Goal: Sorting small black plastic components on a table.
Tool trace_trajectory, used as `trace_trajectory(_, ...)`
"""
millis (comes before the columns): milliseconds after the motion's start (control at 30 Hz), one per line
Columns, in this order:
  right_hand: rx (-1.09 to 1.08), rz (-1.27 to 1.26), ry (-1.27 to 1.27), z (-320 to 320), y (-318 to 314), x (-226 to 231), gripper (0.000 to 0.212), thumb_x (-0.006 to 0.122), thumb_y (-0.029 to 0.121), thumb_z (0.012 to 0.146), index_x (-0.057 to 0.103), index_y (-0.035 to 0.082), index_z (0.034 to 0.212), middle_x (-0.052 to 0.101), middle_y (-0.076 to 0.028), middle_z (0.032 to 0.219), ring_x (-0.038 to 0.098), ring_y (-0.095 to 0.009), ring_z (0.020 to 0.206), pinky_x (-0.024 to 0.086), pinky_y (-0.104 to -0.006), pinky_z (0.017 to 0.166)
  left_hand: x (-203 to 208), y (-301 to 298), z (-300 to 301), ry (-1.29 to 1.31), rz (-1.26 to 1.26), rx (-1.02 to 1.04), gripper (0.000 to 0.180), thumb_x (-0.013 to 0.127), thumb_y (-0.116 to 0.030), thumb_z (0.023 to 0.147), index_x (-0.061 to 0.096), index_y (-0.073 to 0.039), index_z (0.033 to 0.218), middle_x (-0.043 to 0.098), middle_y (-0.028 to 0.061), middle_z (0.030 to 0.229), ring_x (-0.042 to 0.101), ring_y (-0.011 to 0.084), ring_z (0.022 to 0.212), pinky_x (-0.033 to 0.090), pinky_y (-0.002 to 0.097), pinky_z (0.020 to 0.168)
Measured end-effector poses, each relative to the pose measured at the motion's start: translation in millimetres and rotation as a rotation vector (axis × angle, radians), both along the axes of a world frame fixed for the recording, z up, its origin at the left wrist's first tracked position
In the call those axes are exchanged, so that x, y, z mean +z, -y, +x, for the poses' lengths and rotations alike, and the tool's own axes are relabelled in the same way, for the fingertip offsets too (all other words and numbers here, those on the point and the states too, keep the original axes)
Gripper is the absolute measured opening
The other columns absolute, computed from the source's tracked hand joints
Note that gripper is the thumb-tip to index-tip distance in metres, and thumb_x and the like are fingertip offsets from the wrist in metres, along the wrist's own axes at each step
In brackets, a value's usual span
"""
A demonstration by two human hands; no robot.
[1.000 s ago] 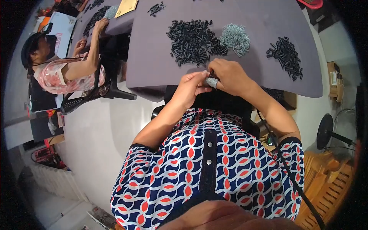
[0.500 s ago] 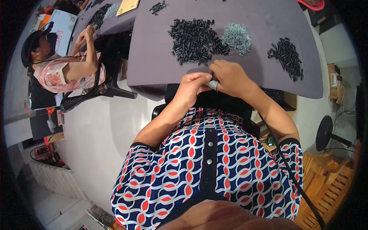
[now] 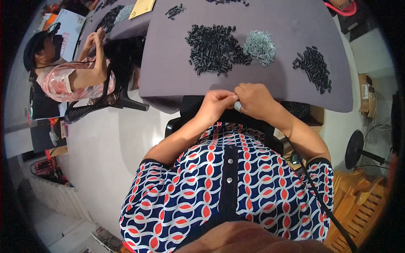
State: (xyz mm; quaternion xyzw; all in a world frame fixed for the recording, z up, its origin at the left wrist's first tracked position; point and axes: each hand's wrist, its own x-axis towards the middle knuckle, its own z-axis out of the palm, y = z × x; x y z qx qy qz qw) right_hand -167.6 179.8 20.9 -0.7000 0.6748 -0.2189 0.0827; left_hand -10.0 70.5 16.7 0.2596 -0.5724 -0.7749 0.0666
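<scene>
Just off the table's near edge, my left hand [image 3: 216, 104] and my right hand [image 3: 256, 101] meet, fingers pinched together. A small silvery patch [image 3: 237, 106] shows between them, against the right hand's fingers; I cannot tell whether it is wrapping or small metal parts. Anything else at the fingertips is hidden. Beyond the hands lies a big heap of short black tube-like pieces [image 3: 211, 49]. Touching its right side is a smaller heap of silvery screw-like parts [image 3: 259, 47]. Further right is a separate pile of black pieces [image 3: 313, 69].
A grey cloth covers the table [image 3: 164, 55]. Some loose black pieces [image 3: 174, 11] lie at the far left, near a yellow envelope-like item [image 3: 141, 8]. Another person [image 3: 76, 76] sits at the left. A black fan [image 3: 356, 147] and wooden chair [image 3: 358, 211] are at the right.
Both hands have come a little nearer to me, down from the table edge. A dark bit seen between the fingertips earlier is hidden now. The view has shifted slightly.
</scene>
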Motion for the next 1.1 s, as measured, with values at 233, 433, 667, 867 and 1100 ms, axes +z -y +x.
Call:
trace_trajectory(233,-0.418,-0.149,-0.028,-66.4,-26.4,16.6,0.025,0.072,0.020,0.081,0.061,0.004,0.096,0.059,-0.015,0.091,0.061,-0.036,0.087,0.050,-0.0466,0.074,12.9,38.2,-2.7,-0.037,-0.885,0.244,0.010,0.067,-0.009,0.090,0.067,0.000,0.095,0.064,0.0114,0.093,0.063,0.0248,0.083,0.050,0.0351,0.071)
trace_trajectory(433,-0.647,-0.041,-0.281,-118.9,-47.2,18.2,0.038,0.074,0.011,0.078,0.062,0.002,0.112,0.059,-0.013,0.105,0.056,-0.035,0.101,0.047,-0.0434,0.086,-7.0,56.6,-17.8,0.029,-1.428,0.148,0.014,0.071,-0.013,0.084,0.066,-0.005,0.096,0.062,0.0104,0.093,0.061,0.0329,0.085,0.050,0.0423,0.070)
trace_trajectory(667,-0.264,-0.330,-0.125,-87.8,-3.5,4.5,0.039,0.072,-0.001,0.069,0.067,0.007,0.107,0.058,-0.010,0.108,0.055,-0.032,0.103,0.046,-0.0411,0.088,-9.3,55.8,-19.7,-0.062,-1.478,0.120,0.011,0.068,-0.005,0.083,0.067,-0.006,0.094,0.062,0.0088,0.089,0.061,0.0310,0.084,0.050,0.0416,0.069)
trace_trajectory(867,-0.248,-0.260,-0.076,-76.9,24.6,-10.1,0.037,0.066,-0.008,0.063,0.066,0.007,0.097,0.057,-0.009,0.104,0.055,-0.032,0.103,0.046,-0.0424,0.087,-12.3,55.2,-15.7,-0.107,-1.502,0.131,0.017,0.068,-0.002,0.081,0.069,-0.006,0.097,0.063,0.0081,0.090,0.061,0.0298,0.084,0.050,0.0406,0.070)
trace_trajectory(1100,-0.286,-0.245,0.008,-63.3,13.0,6.4,0.034,0.069,-0.005,0.064,0.066,0.007,0.096,0.058,-0.008,0.100,0.055,-0.031,0.100,0.047,-0.0412,0.085,-17.5,55.2,-7.7,-0.086,-1.461,0.141,0.020,0.067,-0.003,0.081,0.069,-0.007,0.101,0.064,0.0076,0.095,0.062,0.0289,0.088,0.050,0.0398,0.072)
